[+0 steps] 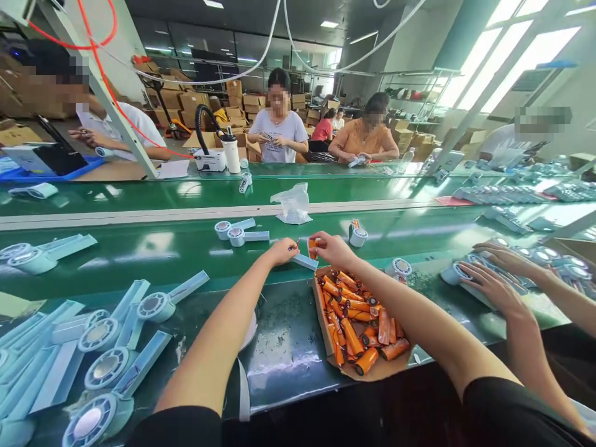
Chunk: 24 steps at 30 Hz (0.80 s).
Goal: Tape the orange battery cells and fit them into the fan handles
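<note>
My left hand (283,251) is closed at the head end of a light-blue handheld fan casing (306,261), whose open handle points right; the fan head is hidden behind my fingers. A thin reddish wire seems to show at my fingertips. My right hand (334,248) pinches an orange cylindrical battery (313,248) upright just above that handle. Below my right forearm, a cardboard box (320,310) holds many orange batteries with wires, loosely piled.
Fan casings (105,335) lie heaped at the left. More fans (236,236) and a plastic bag (294,205) rest on the green conveyor belt (153,248). At the right, a co-worker's hands (496,279) touch fan parts. Other people sit across the belt.
</note>
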### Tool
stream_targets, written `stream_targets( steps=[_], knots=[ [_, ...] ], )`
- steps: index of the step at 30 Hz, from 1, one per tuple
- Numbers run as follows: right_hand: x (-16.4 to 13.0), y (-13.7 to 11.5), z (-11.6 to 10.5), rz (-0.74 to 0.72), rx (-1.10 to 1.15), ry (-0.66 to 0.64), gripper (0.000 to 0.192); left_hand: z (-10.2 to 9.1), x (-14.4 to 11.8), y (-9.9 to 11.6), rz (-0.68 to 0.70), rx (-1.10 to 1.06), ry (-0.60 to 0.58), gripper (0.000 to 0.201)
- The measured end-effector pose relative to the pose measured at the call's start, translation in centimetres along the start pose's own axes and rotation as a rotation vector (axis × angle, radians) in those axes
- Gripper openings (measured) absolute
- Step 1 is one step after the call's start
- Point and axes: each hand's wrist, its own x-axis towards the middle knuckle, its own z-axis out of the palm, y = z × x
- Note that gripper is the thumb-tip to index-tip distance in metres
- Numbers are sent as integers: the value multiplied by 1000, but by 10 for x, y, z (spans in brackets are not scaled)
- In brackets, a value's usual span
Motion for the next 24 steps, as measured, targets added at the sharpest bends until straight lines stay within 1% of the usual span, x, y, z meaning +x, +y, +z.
stream_targets(
  steps=[2, 4, 9, 14, 17, 19, 21, 23, 24],
  knots=[
    [1, 0, 5, -30, -89, -63, 23, 5, 2, 1, -20, 1, 7, 31],
    [0, 0, 5, -53, -187, -120, 23, 7, 2, 3, -30, 5, 17, 33],
    [1, 0, 1, -71, -397, -242, 31, 7, 5, 13, -47, 12, 8, 38],
    [8, -2, 3, -80, -508, -394, 33, 7, 5, 21, -87, -12, 9, 39],
    [17, -4, 7, -70, -529, -451, 31, 9, 6, 27, -113, -31, 31, 38],
    [24, -6, 8, -68, -518, -450, 27, 8, 7, 34, -119, -37, 46, 39],
    [30, -7, 8, -73, -479, -412, 21, 5, 6, 42, -119, -36, 67, 40],
    [33, -6, 6, -80, -408, -324, 9, -2, -4, 48, -112, -31, 100, 41],
    [33, -4, 5, -83, -358, -255, 7, -7, -15, 48, -106, -27, 121, 42]
  ],
)
